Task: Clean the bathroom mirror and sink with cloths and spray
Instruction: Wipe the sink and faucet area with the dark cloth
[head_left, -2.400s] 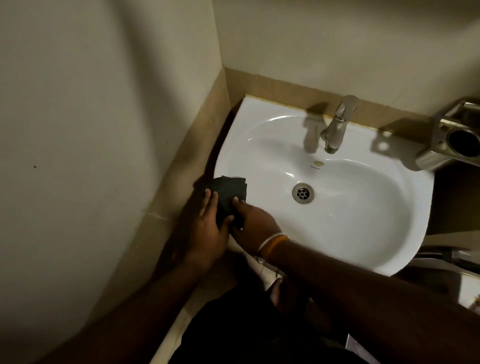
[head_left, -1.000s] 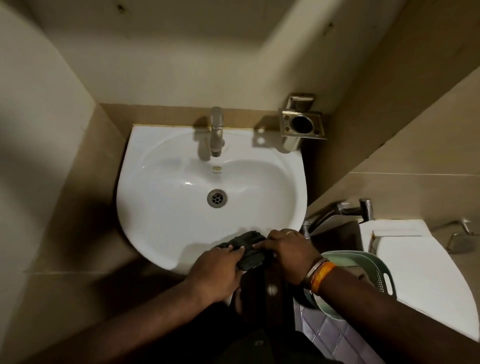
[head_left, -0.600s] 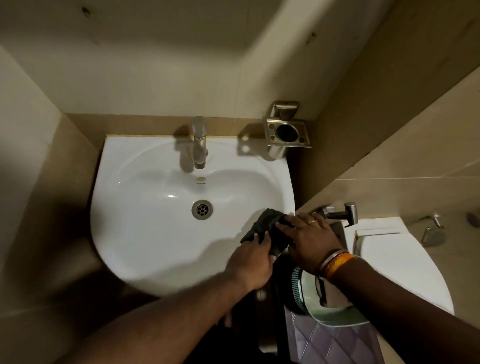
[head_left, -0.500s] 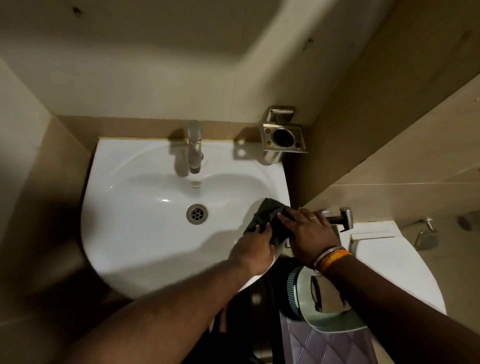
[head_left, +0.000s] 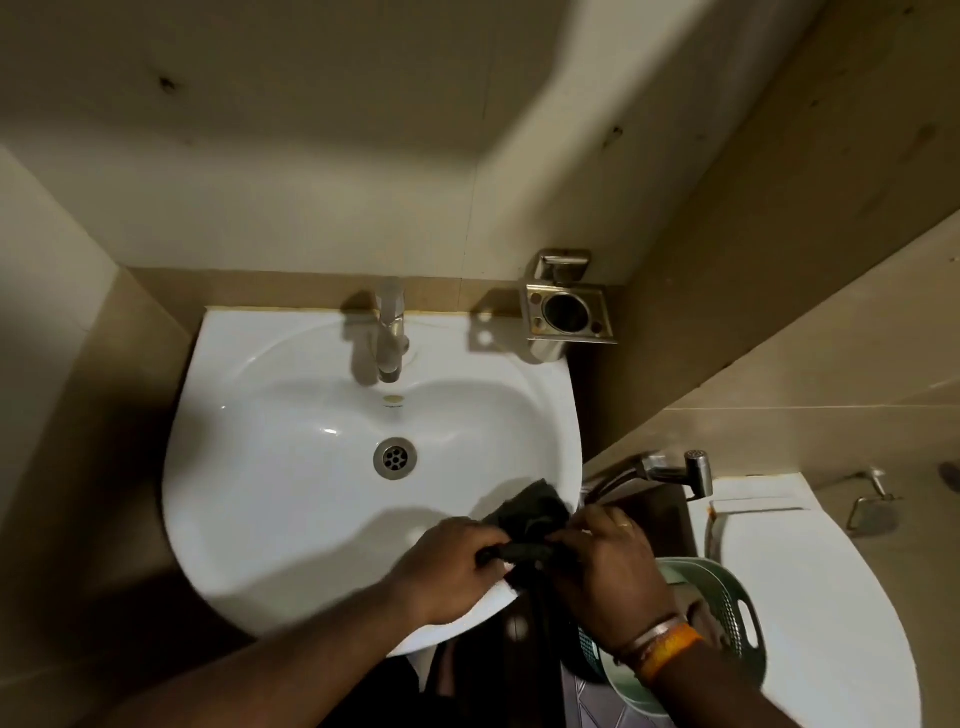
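A white wall-hung sink (head_left: 270, 499) fills the middle of the view, with a chrome tap (head_left: 390, 332) at its back and a metal drain (head_left: 395, 457) in the bowl. A dark cloth (head_left: 530, 512) lies bunched on the sink's front right rim. My left hand (head_left: 449, 566) grips the cloth's near edge from the left. My right hand (head_left: 605, 566), with a ring and wrist bands, holds the cloth from the right. No mirror or spray bottle is in view.
A steel tumbler holder (head_left: 569, 312) is fixed to the wall at the sink's back right. A hand sprayer (head_left: 675, 473) hangs between sink and white toilet (head_left: 810, 587). A green plastic basket (head_left: 727, 613) sits under my right wrist. Walls close in left and right.
Both hands slid the cloth along the rim from the left edge round the front to the right side, then drew it back slightly toward the front right corner.
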